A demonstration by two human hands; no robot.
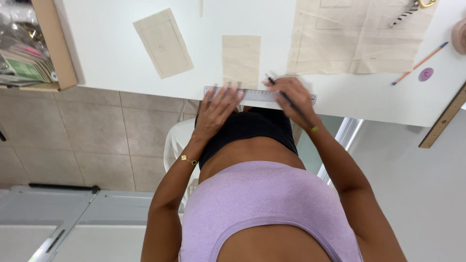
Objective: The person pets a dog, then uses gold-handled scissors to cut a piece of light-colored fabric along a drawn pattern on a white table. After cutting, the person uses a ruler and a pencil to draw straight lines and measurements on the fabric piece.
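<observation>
Ruler: a clear, flat plastic ruler point(259, 95) lies along the near edge of the white counter point(111, 53), just below a small beige paper rectangle point(241, 59).
Left hand: the left hand point(217, 112) rests on the ruler's left part, fingers point(228, 97) spread and pressing flat on it.
Right hand: the right hand point(293, 99) covers the ruler's right part, fingers closed around a dark slim pencil point(286, 97) slanting across it.
Nearby: a large beige pattern sheet point(359, 36), an orange pencil point(420, 63), a wooden ruler point(444, 119).
</observation>
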